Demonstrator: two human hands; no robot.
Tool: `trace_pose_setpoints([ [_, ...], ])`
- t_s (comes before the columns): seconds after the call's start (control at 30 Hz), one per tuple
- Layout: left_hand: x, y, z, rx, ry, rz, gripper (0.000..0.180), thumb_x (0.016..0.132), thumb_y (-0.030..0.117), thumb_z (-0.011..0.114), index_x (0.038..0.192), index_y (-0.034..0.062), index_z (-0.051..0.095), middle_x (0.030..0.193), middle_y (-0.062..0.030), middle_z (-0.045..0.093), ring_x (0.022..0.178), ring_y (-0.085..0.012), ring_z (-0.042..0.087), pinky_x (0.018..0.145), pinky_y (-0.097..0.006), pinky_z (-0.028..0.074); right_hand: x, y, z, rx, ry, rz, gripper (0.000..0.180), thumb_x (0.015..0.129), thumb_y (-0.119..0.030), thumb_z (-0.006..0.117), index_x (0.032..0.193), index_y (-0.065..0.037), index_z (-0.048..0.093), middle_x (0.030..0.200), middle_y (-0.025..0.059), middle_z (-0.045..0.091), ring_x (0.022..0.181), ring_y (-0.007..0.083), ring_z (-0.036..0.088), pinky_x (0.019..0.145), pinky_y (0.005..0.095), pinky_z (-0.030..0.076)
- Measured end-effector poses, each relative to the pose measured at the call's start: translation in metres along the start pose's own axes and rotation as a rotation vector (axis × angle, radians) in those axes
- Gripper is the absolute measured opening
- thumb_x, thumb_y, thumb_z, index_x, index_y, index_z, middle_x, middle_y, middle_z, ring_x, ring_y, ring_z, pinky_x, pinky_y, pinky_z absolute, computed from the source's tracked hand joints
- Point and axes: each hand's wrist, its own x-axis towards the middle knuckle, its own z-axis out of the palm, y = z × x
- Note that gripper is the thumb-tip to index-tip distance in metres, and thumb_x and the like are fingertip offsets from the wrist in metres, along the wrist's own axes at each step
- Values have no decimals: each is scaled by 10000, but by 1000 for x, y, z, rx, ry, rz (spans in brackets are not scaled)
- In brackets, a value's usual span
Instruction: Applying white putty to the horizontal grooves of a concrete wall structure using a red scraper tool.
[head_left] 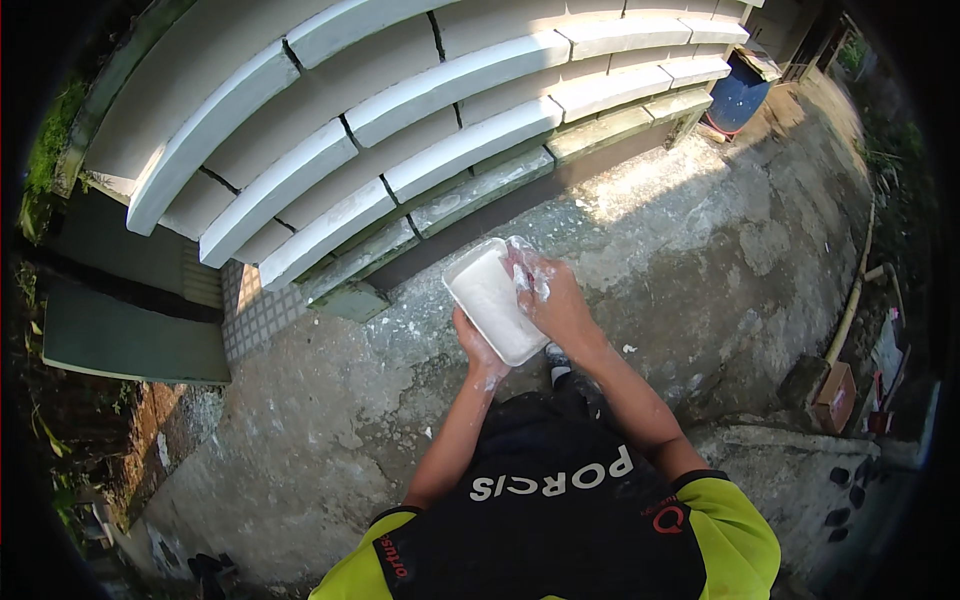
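In front of my body, my left hand [474,338] supports a shallow white rectangular tray [453,288] from its near left side, fingers wrapped under the edge. White paste or wet powder [490,292] fills most of the tray. My right hand [558,300] is over the tray's right side, fingers curled together and smeared with white. Whatever those fingers may hold is hidden. White smears also show on my left wrist. Beneath the tray is a rough concrete floor [690,270] spotted with white.
Ahead rises a structure of white concrete slats [460,75], with a greenish, worn lowest slat [485,190] near the floor. A blue barrel [738,95] stands at far right. Along the right lie a pole [858,280] and a small box [833,398]. Dark green panels [130,335] are at left.
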Motion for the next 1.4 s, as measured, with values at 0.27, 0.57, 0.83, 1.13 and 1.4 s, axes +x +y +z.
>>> trace_pose_setpoints([
  [0.27, 10, -9, 18, -3, 78, 84, 539, 930, 436, 262, 1330, 110, 418, 1244, -68, 526, 1143, -243, 511, 971, -407, 414, -1, -8, -1, 60, -117, -56, 476, 678, -24, 543, 1153, 3, 556, 916, 246, 613, 777, 376, 603, 744, 393, 486],
  [0.57, 13, -30, 34, 15, 50, 109, 632, 903, 508, 240, 1359, 96, 384, 1319, -102, 480, 1184, -279, 490, 996, -433, 398, 24, 30, -36, -120, -127, 12, 492, 698, -8, 538, 1189, -23, 531, 962, 249, 608, 855, 411, 598, 753, 415, 490],
  [0.83, 33, -51, 24, -60, 142, 140, 539, 925, 443, 260, 1290, 97, 454, 1224, -59, 530, 1104, -217, 518, 950, -376, 422, 14, 23, -30, 102, -196, -134, 469, 696, -29, 568, 1165, -9, 545, 897, 234, 614, 775, 385, 610, 717, 400, 493],
  [1.13, 36, -58, 43, -134, -27, 109, 646, 902, 509, 201, 1389, 109, 341, 1368, -107, 424, 1238, -286, 436, 1037, -434, 359, 59, 36, -62, 45, -151, -79, 389, 699, 3, 552, 1088, 20, 575, 811, 245, 613, 721, 372, 623, 653, 371, 491],
  [1.4, 53, -65, 36, -121, 115, 165, 553, 915, 459, 245, 1328, 135, 420, 1213, -92, 532, 1117, -260, 524, 973, -429, 413, 40, 27, -47, 71, -282, -138, 462, 686, 18, 554, 1148, 16, 559, 879, 249, 619, 746, 409, 607, 679, 388, 491],
])
